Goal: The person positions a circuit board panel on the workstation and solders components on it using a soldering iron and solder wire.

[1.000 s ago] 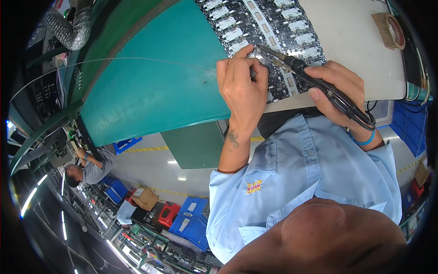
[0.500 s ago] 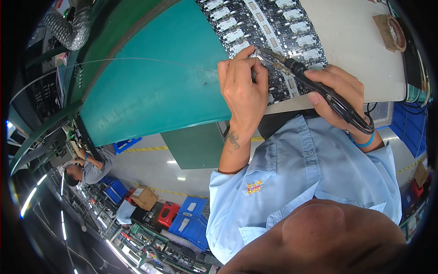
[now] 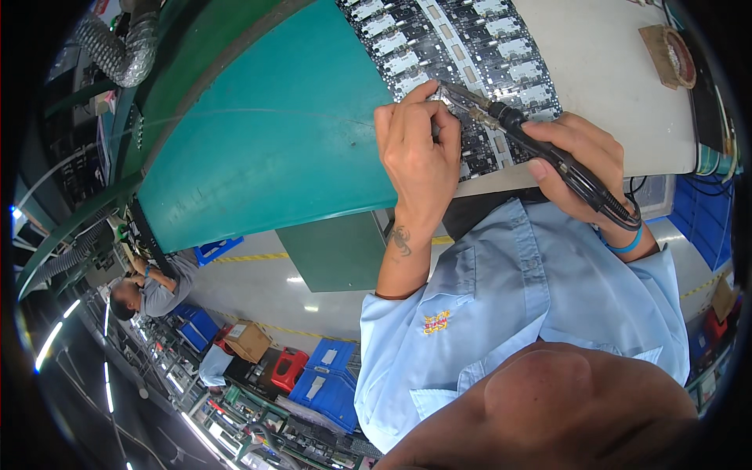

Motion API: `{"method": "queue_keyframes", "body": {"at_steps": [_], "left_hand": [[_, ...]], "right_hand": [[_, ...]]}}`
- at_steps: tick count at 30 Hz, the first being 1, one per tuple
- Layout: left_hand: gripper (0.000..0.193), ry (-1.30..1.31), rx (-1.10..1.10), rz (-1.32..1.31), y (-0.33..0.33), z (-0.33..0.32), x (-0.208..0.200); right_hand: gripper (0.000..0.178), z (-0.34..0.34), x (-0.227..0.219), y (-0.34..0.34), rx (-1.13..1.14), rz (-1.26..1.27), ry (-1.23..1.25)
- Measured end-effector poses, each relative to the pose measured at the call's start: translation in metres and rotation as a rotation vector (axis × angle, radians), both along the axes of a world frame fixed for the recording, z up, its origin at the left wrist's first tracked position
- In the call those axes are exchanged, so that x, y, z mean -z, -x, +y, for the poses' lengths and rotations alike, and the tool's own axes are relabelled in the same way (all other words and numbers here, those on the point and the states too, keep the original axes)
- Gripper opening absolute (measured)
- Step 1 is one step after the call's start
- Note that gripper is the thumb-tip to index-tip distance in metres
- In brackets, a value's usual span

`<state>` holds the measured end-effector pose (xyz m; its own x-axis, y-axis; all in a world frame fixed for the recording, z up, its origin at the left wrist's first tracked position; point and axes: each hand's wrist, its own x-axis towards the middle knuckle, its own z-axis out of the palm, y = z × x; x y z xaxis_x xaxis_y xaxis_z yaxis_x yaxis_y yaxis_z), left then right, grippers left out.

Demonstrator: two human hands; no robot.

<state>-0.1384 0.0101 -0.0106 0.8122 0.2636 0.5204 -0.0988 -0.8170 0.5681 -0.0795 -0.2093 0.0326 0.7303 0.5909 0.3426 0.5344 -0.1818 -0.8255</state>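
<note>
Soldering away on a black circuit board panel (image 3: pixel 470 47), the person has both hands busy right at its near edge. The right hand (image 3: pixel 583 160) is wrapped around the black handle of a soldering iron (image 3: pixel 540 149), pen-style, with the metal tip angled down onto the panel just past the left fingertips. The left hand (image 3: pixel 419 157) is curled over the panel's near-left corner, thumb and fingers pinched together; a thin solder wire (image 3: pixel 258 113) runs off to the left from that pinch across the green mat (image 3: pixel 266 149), so it looks like the hand is grasping the wire, though the actual pinch is too small to see clearly.

Handling-wise, the iron looks light and stiff, and the padded black grip well back from the metal end is the only sane place to hold it. The cord trails off behind the wrist. The wire is soft and floppy, so it wants holding close to its end. The panel looks thin, rigid and fragile, best taken by its edges.

The tabletop (image 3: pixel 619 102) right of the panel is pale and plain, with a small brown tip-cleaner pad (image 3: pixel 670 51) further right. Left of the panel, well away, another worker (image 3: pixel 153 286) sits among blue crates on a factory floor.
</note>
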Motion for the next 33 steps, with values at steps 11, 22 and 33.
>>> {"method": "queue_keyframes", "body": {"at_steps": [11, 22, 33], "left_hand": [[0.019, 0.026, -0.022, 0.002, 0.002, 0.000, -0.001], [0.016, 0.026, 0.061, 0.065, -0.006, 0.028, -0.021], [0.016, 0.018, 0.197, 0.206, -0.027, 0.048, -0.022]], "right_hand": [[0.036, -0.007, -0.007, -0.004, 0.023, 0.000, 0.006], [0.034, -0.004, -0.004, -0.009, 0.017, 0.016, -0.053], [0.033, -0.002, -0.002, -0.010, -0.002, 0.044, -0.068]]}}
